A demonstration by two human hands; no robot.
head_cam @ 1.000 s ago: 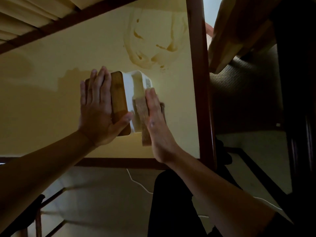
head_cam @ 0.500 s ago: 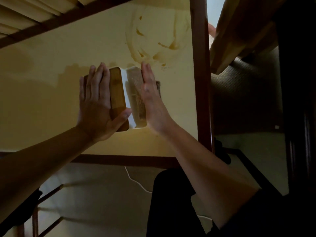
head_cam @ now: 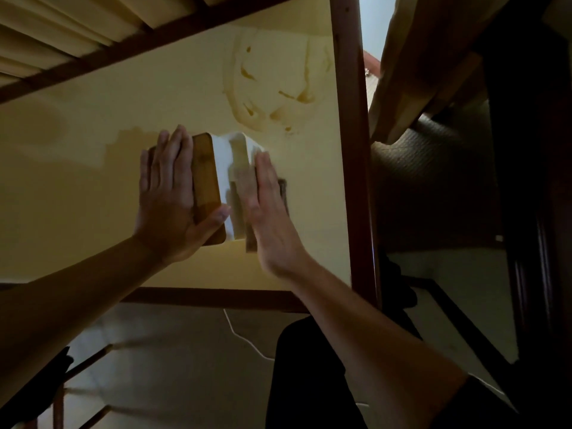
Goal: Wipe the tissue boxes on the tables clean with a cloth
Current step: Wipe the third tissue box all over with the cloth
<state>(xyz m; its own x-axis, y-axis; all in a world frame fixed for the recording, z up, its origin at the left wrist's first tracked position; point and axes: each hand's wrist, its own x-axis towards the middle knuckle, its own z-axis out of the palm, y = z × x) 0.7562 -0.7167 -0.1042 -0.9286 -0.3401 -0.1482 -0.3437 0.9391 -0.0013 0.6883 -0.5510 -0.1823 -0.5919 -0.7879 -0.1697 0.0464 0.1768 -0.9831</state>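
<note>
The white, round-cornered tissue box with a brown wooden lid (head_cam: 216,184) stood on the pale yellow tabletop with a dark red-brown wooden frame (head_cam: 77,196), toward the table's right side and nearer its front rail than its far one. On the box's left side, the left hand (head_cam: 167,199) lay flat over the wooden lid, fingers straight and close together, the thumb hooked round the box's near corner, so it steadied the box rather than gripped it. On the box's right side, the right hand (head_cam: 266,209) was likewise opened flat, fingers extended, pressing a brownish folded cloth (head_cam: 244,187) against the box's white side wall; the cloth's lower end stuck out below the box toward the front rail, and a dark edge of it showed just right of the fingers. Beyond the box, farther along the tabletop, a ring of brown smeared stains (head_cam: 278,97) marked the surface. Right of the box, past the table's side rail, a dark textured cushion (head_cam: 433,168) was visible. Below the front rail, a thin white cable (head_cam: 244,339) ran across the pale floor beside the person's dark trouser leg (head_cam: 309,382).
</note>
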